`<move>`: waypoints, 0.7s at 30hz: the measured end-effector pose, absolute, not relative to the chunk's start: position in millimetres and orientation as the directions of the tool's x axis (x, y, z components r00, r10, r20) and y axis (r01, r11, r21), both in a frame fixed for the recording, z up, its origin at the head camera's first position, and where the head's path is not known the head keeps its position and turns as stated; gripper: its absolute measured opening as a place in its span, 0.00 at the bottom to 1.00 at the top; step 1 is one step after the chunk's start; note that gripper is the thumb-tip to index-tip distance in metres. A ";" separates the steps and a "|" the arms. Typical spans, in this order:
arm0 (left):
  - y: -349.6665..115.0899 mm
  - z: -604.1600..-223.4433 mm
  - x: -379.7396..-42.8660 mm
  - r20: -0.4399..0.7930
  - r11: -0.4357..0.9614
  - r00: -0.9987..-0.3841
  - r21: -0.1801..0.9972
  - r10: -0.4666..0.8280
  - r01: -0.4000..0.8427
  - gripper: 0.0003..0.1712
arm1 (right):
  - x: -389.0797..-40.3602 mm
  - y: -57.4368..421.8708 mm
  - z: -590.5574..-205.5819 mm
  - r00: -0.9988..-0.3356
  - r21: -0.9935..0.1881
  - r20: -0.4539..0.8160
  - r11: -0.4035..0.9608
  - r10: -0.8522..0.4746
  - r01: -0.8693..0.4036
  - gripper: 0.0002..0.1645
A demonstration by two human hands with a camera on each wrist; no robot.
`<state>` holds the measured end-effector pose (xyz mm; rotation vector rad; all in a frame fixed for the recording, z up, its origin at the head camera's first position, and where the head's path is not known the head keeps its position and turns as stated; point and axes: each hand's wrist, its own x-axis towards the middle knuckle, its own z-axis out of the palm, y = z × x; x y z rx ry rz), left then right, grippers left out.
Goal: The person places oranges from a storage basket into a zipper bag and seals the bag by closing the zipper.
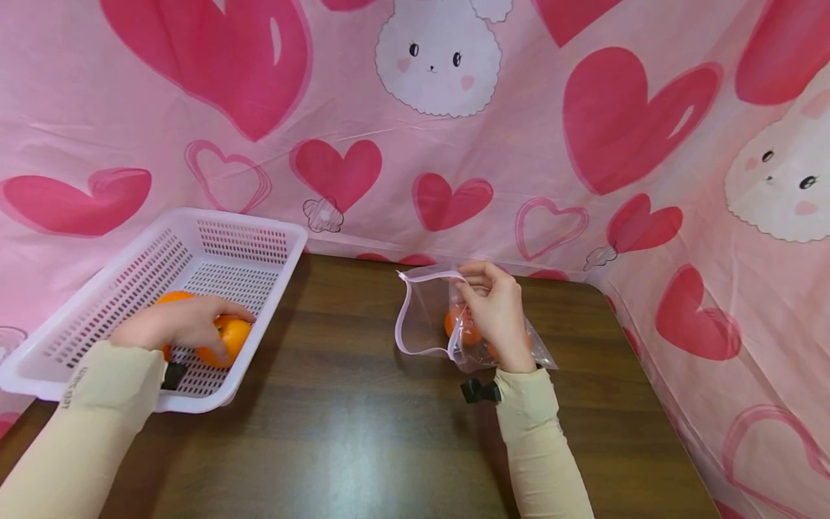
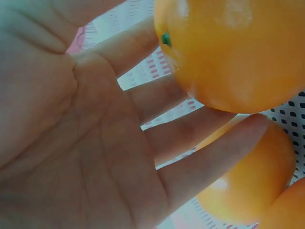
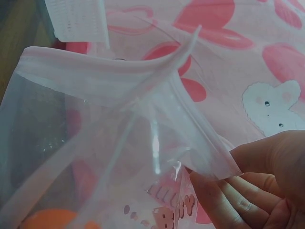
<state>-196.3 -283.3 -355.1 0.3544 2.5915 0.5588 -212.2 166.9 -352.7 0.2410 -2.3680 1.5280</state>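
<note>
My left hand (image 1: 181,323) spreads round an orange (image 1: 235,337) in the basket (image 1: 269,306); right of the basket, my right hand (image 1: 498,310) pinches the bag (image 3: 128,133), best held wide-mouthed.

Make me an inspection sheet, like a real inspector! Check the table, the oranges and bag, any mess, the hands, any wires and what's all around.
Surface: brown wood-look table, shiny in front.
Job's things: pale basket with holes, holding at least three oranges; see-through zip bag, mouth open, with orange fruit inside, count unclear.
Clutter: nothing seen.
Left hand: in the basket, thumb and fingers around one orange; how firm the hold is can't be told.
Right hand: pinching the bag's edge.
Cables: nothing seen.
Surroundings: pink cloth behind and to the right, printed with hearts and bunny-like faces.
</note>
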 end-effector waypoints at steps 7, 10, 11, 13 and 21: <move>-286.1 -357.7 -197.9 -0.429 0.890 -0.850 0.447 0.305 0.093 0.47 | -211.7 166.0 -352.7 -0.934 -0.847 0.357 0.430 0.026 -0.312 0.10; -287.8 -359.1 -198.5 -0.426 0.892 -0.849 0.438 0.312 0.108 0.48 | -212.1 166.2 -353.0 -0.931 -0.844 0.364 0.432 0.025 -0.318 0.10; -288.3 -359.3 -198.4 -0.426 0.893 -0.849 0.437 0.313 0.109 0.48 | -212.3 166.5 -353.2 -0.930 -0.844 0.366 0.430 0.024 -0.321 0.10; -289.3 -358.9 -197.9 -0.426 0.893 -0.848 0.435 0.314 0.112 0.49 | -212.5 166.9 -353.3 -0.929 -0.844 0.368 0.428 0.025 -0.323 0.10; -292.2 -357.7 -197.5 -0.407 0.901 -0.860 0.414 0.309 0.128 0.49 | -212.0 166.5 -352.6 -0.932 -0.842 0.362 0.437 0.027 -0.315 0.10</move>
